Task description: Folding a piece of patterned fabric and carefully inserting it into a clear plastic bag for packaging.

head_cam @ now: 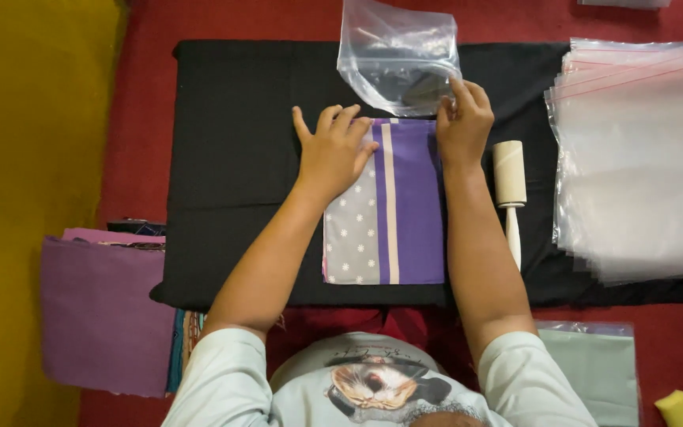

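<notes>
The folded cloth (393, 205) lies on the black bench (231, 158), still unbagged. The left hand (332, 150) presses it flat, fingers spread; the right hand (462, 119) pinches the clear bag (393, 55) mouth at its far edge.

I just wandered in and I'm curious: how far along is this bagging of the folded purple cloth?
Done: the purple cloth lies neatly folded on the black mat, and a bagged green cloth sits nearby. In hand: the left hand presses the cloth while the right hand holds the clear bag at its top edge. Left: the cloth is not yet inside; a bag stack waits.
</notes>
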